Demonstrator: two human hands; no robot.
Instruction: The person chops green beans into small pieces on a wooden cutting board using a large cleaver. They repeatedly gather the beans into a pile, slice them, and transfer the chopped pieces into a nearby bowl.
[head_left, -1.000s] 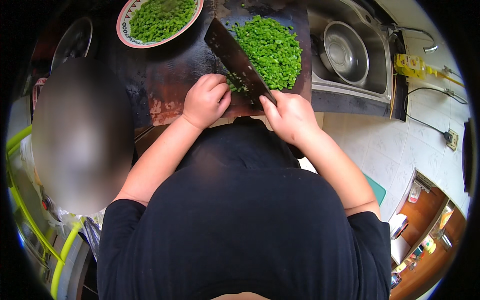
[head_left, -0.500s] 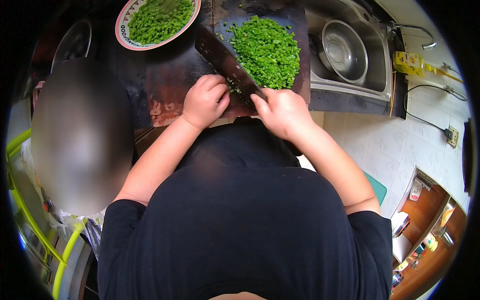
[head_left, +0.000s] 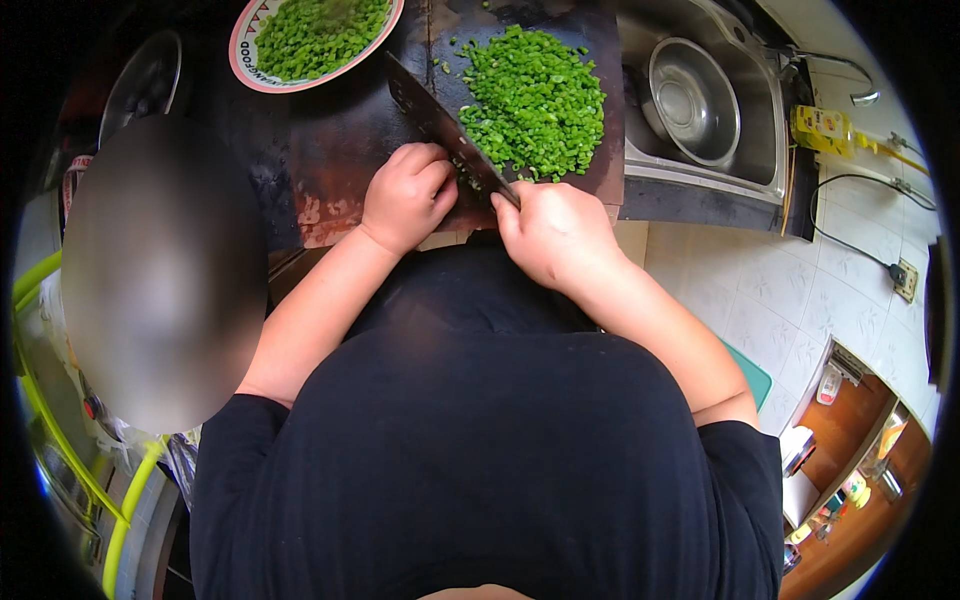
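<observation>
My right hand (head_left: 558,230) is closed round the handle of a dark-bladed cleaver (head_left: 438,122). The blade slants up and to the left across the board, with small green bits stuck along its face. Just left of the blade, my left hand (head_left: 408,195) is closed with its fingers curled under, close to the blade; whatever lies under the fingertips is hidden. Both hands are over the near part of a dark, wet cutting board (head_left: 335,170). Right of the cleaver lies a heap of finely chopped green vegetable (head_left: 535,100).
A plate with a red-and-white rim (head_left: 243,62), holding more chopped greens, stands at the far left. On the right is a steel sink (head_left: 640,165) with a metal basin (head_left: 725,130) inside. A yellow bottle (head_left: 822,130) stands beyond it. A blurred patch covers the left side.
The cleaver has tipped, so its face shows narrower than before. My right hand has turned and shifted slightly left. My left hand stays nearly in place.
</observation>
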